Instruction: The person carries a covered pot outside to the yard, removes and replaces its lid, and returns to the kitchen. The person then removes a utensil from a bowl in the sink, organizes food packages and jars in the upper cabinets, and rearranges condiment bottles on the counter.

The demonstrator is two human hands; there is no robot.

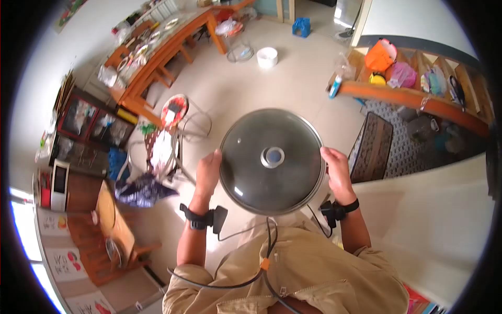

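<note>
A round pan with a dark see-through glass lid (261, 131) is held level in front of my body, and a metal-ringed knob (273, 156) stands at the lid's centre. On the left side, my left hand (208, 171) is closed at the pan's edge, thumb up near the rim. My right hand (338, 168) grips the opposite edge, its thumb by the lid's rim. Most of the fingers of both hands and the pan's underside are hidden. Black straps with small devices circle both wrists, and cables run across my jacket.
A long wooden table (151, 65) loaded with items stands upper left, stools (174, 110) beside it. A white bucket (267, 57) and a blue bag (301, 27) sit on the floor. Wooden steps (408, 89) holding bags are at right; a wooden chair (89, 246) is lower left.
</note>
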